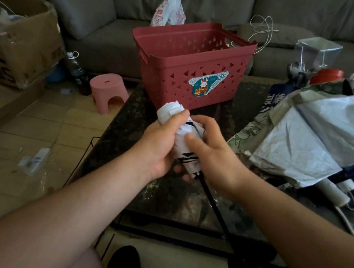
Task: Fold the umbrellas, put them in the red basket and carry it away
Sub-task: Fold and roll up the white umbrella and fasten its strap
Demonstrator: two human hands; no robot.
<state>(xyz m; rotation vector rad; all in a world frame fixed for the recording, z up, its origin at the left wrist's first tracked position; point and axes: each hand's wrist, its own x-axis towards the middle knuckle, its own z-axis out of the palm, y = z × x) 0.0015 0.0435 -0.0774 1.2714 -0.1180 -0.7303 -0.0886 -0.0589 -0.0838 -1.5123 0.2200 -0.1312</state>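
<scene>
Currently, my left hand (158,145) grips the upper part of a white umbrella (183,144), fingers and thumb curled round the rolled canopy. My right hand (212,152) grips the same canopy from the 3 o'clock side, thumb pressed on the fabric, fingers wrapped behind it. Both hands are close together, on either side of the bundle. The umbrella is tilted, its rolled end pointing toward 11 o'clock and its black shaft (217,210) running down toward 5 o'clock. It is held above the dark worktop (130,132), not resting on it.

At 12 o'clock from my hands, the red basket (187,67) stands upright on the far part of the worktop, just beyond the umbrella. I cannot tell what lies inside it. At 3 o'clock, a pile of unfolded umbrellas (320,140) lies on the worktop: silver-lined panels on top, dark blue and patterned fabric beneath.

Behind the basket is a grey sofa (190,1) carrying a white bag (169,11). At 10 o'clock, on the floor, stand a pink stool (108,90), a bottle (76,68) and a cardboard box (18,43).
</scene>
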